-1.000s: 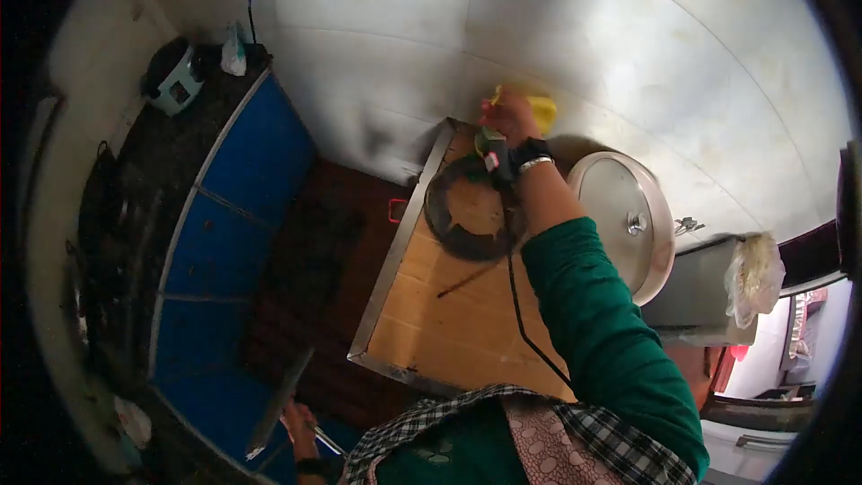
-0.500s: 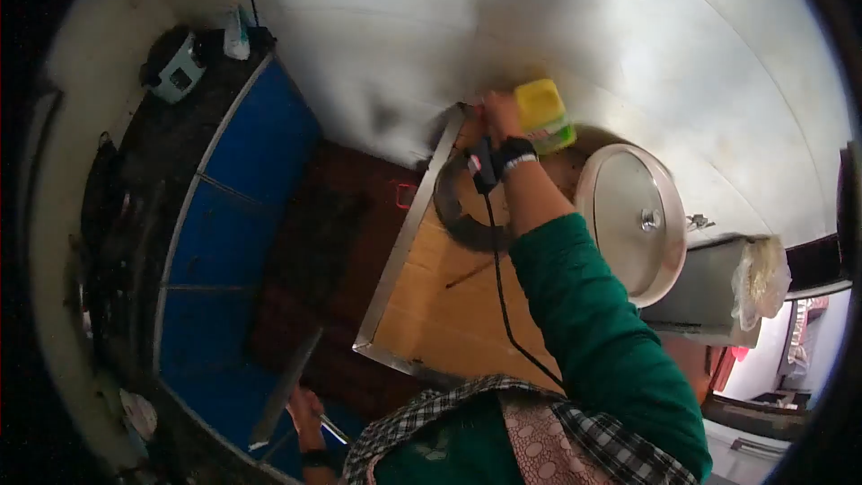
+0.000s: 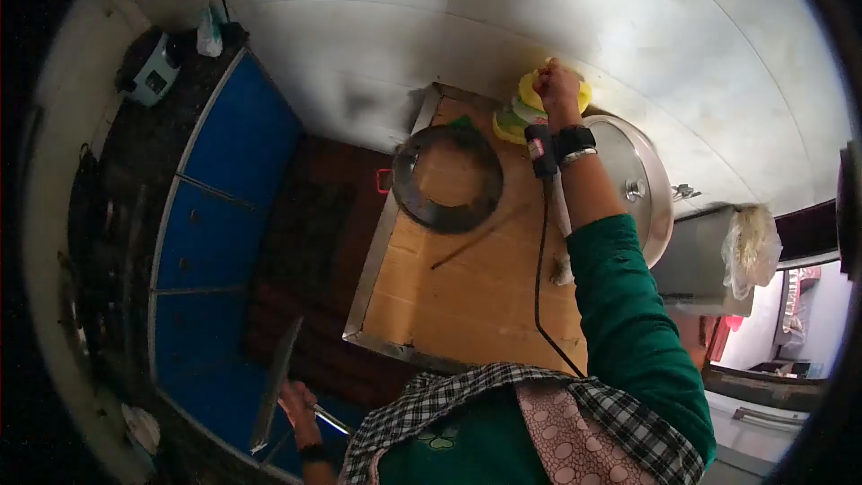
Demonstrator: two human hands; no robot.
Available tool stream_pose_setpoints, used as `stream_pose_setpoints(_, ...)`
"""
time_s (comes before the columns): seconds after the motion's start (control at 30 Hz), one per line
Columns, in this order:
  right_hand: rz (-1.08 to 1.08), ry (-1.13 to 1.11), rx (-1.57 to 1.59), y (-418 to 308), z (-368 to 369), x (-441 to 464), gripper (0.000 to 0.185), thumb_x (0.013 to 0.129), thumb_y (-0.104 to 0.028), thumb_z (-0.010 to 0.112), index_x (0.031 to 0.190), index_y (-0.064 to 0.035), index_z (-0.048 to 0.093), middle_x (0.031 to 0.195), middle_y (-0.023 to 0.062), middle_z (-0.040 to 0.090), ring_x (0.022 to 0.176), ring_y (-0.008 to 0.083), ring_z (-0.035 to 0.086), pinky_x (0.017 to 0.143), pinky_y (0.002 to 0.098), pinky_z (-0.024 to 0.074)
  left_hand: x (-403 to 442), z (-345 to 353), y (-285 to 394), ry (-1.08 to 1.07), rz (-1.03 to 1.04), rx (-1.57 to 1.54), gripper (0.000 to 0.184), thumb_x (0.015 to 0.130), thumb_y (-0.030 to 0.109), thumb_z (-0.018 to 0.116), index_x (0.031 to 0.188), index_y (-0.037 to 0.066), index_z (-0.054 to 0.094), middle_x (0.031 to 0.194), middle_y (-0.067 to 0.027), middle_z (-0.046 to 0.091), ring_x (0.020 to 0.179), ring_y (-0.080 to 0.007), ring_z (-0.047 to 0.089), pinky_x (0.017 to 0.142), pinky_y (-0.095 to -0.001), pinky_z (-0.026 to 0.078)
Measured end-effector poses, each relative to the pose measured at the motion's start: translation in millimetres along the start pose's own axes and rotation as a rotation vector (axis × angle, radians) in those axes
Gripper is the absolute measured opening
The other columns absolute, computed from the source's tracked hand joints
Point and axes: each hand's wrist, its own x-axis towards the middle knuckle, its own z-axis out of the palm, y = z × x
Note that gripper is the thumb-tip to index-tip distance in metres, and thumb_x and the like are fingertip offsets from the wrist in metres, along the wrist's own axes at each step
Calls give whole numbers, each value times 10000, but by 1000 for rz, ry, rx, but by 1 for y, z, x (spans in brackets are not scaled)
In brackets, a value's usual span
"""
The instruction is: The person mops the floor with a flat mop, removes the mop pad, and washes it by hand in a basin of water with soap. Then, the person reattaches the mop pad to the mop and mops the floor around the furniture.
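My right hand [image 3: 558, 88] is closed against the yellow and green container [image 3: 514, 124] by the wall; what its fingers grip is hidden. A black strap with a cabled black device [image 3: 540, 151] is at that wrist. Left of the container, a dark round pan [image 3: 449, 180] rests on the tan tabletop [image 3: 404, 305]. At lower left, my left hand [image 3: 299, 402] is wrapped round a metal utensil [image 3: 332, 418] with a shiny handle. Beside it, a long flat grey piece [image 3: 276, 386] appears nearly edge-on; whether they join is unclear.
A large pot with a glass lid [image 3: 620, 180] stands right of my right forearm. Beyond it is a grey box [image 3: 696, 260] with a plastic bag [image 3: 752, 251]. Blue cabinets [image 3: 211, 242] and a dark counter [image 3: 135, 171] line the left. A thin stick [image 3: 476, 238] lies on the tabletop.
My right hand has moved from the container's left side to its upper right, uncovering the whole pan. My left hand keeps its hold at lower left. The view has shifted slightly.
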Motion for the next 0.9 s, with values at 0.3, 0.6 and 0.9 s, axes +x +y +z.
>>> stream_pose_setpoints(0.3, -5, 109, -431, 6, 36, -41, 242, 865, -238, 508, 697, -65, 503, 588, 40, 498, 447, 153, 436, 458, 274, 432, -23, 0, 3, -92, -56, 62, 421, 849, 453, 446, 571, 140, 396, 472, 8, 362, 376, -104, 347, 341, -262, 283)
stream_pose_setpoints(0.6, 221, -160, -34, 8, 4, 20, 134, 840, -190, 466, 821, -78, 536, 589, 37, 474, 473, 178, 449, 440, 347, 440, -16, 1, -6, -6, -36, -48, 403, 846, 439, 473, 571, 163, 367, 483, 15, 350, 365, -97, 312, 342, -266, 248)
stream_pose_setpoints(0.9, -572, -225, -1402, 27, -19, 57, 244, 833, -255, 472, 720, -75, 594, 678, 107, 617, 571, 240, 600, 469, 366, 456, -8, 28, 20, -25, 22, -23, 375, 852, 439, 467, 697, 99, 429, 493, 0, 352, 366, -107, 302, 337, -262, 253)
